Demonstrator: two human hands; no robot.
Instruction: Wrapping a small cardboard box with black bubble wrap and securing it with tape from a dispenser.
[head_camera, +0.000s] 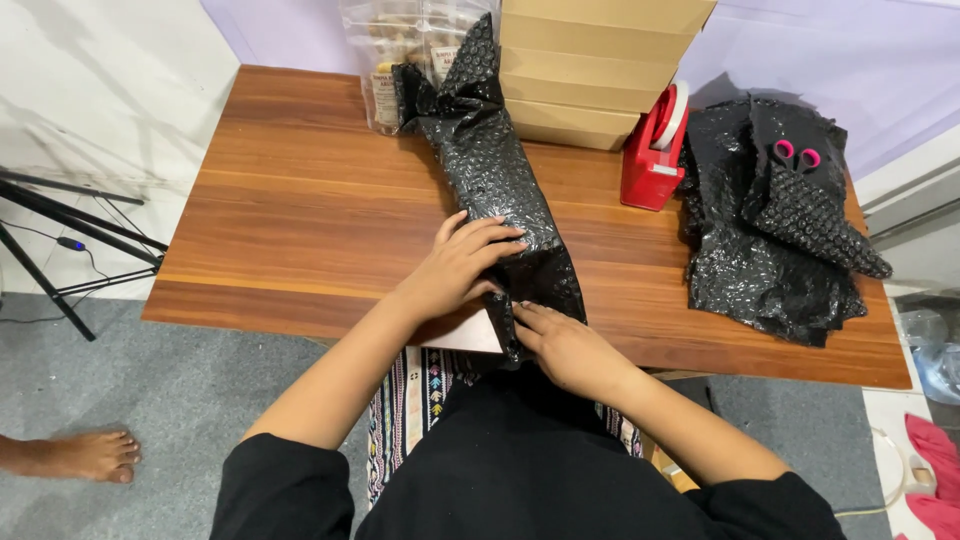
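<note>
Black bubble wrap sheet (495, 170) lies as a long strip down the middle of the brown wooden table (290, 200), its far end crumpled against a clear plastic bag of packaged goods (385, 60) and its near end folded over a flat pale box (462, 332) at the table's front edge. By the look of it the wrapping is partly done: the near end covers most of the box, one pale corner shows bare, and the long far stretch is loose and unfolded.

Going from the left, the left hand (462, 265) lies flat on the fold, fingers spread and pressing down, gripping nothing. The right hand (565, 345) rests at the near edge of the wrap, fingers bent along the fold; whether they pinch it I cannot tell.

Behind the strip stands a stack of tan cardboard boxes (590, 70), touching its far end. Just right of that is a red tape dispenser (652, 150), then a heap of black bubble wrap pieces (765, 260) with pink-handled scissors (797, 155) on top, well apart from both hands.
</note>
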